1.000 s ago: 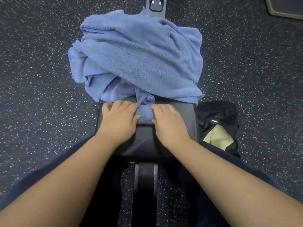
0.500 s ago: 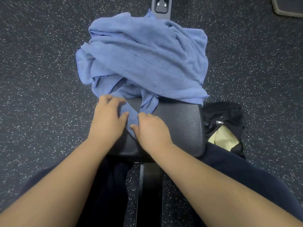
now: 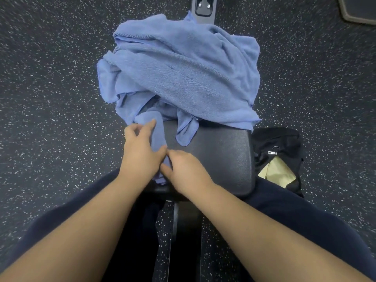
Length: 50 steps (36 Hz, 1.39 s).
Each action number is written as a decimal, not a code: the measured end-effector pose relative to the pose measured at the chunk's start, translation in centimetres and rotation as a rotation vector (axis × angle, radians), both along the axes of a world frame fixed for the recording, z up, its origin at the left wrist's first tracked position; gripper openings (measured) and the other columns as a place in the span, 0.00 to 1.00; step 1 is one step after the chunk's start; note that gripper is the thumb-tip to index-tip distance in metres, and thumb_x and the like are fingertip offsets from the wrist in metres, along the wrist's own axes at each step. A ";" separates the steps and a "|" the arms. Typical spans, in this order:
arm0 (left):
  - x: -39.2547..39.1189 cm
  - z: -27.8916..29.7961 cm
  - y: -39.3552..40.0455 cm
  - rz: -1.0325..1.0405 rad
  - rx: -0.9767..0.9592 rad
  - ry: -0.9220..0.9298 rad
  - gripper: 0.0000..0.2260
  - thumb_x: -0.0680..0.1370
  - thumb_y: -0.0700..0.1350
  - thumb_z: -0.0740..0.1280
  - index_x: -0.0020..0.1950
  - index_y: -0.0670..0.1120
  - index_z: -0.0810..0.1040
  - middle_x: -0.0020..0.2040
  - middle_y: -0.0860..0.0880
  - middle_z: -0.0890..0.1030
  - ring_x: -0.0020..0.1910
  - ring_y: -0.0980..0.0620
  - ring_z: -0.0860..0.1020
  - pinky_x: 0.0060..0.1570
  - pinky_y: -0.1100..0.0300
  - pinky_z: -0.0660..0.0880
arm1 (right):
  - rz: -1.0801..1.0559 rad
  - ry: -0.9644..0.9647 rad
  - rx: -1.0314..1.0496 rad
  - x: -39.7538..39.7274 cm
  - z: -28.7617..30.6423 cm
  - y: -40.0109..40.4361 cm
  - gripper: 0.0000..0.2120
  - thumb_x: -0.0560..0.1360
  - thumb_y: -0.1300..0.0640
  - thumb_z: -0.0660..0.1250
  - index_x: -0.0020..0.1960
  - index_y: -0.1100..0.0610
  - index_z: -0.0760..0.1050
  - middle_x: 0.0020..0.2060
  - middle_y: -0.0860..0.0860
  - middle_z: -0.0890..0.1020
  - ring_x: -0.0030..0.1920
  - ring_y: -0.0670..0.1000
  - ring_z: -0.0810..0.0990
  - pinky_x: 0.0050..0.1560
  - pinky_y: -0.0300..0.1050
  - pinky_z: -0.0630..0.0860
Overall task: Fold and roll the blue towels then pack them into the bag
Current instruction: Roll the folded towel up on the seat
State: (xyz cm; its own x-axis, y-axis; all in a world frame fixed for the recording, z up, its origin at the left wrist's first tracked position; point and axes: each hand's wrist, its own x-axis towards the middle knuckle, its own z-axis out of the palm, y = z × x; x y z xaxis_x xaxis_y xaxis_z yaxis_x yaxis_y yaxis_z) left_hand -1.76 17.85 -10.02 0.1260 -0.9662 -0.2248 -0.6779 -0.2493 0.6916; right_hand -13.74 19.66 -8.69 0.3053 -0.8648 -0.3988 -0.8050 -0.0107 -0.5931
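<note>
A heap of crumpled blue towels [image 3: 183, 70] lies across the far part of a black padded bench [image 3: 221, 157]. A narrow strip of blue towel [image 3: 157, 131] runs from the heap toward me along the bench's left edge. My left hand [image 3: 140, 153] grips that strip, thumb on top of the cloth. My right hand [image 3: 187, 171] lies right beside it, its fingertips pinching the strip's near end. The black bag [image 3: 278, 147] sits on the floor to the right of the bench, its zip open and a pale yellow thing [image 3: 274, 171] showing inside.
Dark speckled floor [image 3: 50, 119] surrounds the bench. The bench's metal frame [image 3: 203, 7] runs on beyond the towels, and its beam passes between my legs. A mat corner [image 3: 358, 11] shows at the top right.
Both hands have shifted left along the bench's near edge and come together, drawing a strip of towel out of the heap toward me.
</note>
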 end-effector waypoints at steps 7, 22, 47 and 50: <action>0.0 -0.1 0.1 -0.095 -0.011 -0.057 0.31 0.73 0.37 0.69 0.75 0.47 0.65 0.72 0.42 0.61 0.70 0.45 0.65 0.67 0.57 0.61 | 0.013 -0.027 -0.117 -2.3 -0.5 0.0 0.15 0.79 0.54 0.62 0.64 0.58 0.74 0.58 0.55 0.78 0.60 0.56 0.74 0.59 0.48 0.68; 0.7 -1.4 -0.2 -0.144 -0.024 -0.008 0.29 0.78 0.40 0.66 0.77 0.52 0.60 0.76 0.40 0.55 0.75 0.43 0.57 0.68 0.63 0.51 | -0.101 0.033 -0.231 -4.8 -1.6 -0.2 0.13 0.78 0.59 0.64 0.61 0.60 0.74 0.58 0.55 0.76 0.59 0.57 0.72 0.60 0.52 0.70; -0.4 -2.1 -0.1 -0.237 -0.116 -0.315 0.24 0.81 0.43 0.60 0.77 0.52 0.61 0.79 0.43 0.55 0.77 0.40 0.53 0.69 0.36 0.56 | -0.065 0.140 -0.642 -3.0 -1.1 -6.0 0.25 0.66 0.64 0.72 0.62 0.52 0.78 0.73 0.62 0.64 0.71 0.67 0.64 0.63 0.64 0.70; -0.3 -2.2 -0.1 -0.234 -0.120 -0.321 0.24 0.82 0.44 0.58 0.78 0.52 0.59 0.79 0.46 0.53 0.78 0.43 0.50 0.71 0.37 0.54 | -0.072 0.165 -0.619 -2.7 -0.7 -6.8 0.25 0.69 0.63 0.71 0.66 0.58 0.74 0.74 0.60 0.62 0.73 0.65 0.61 0.66 0.65 0.66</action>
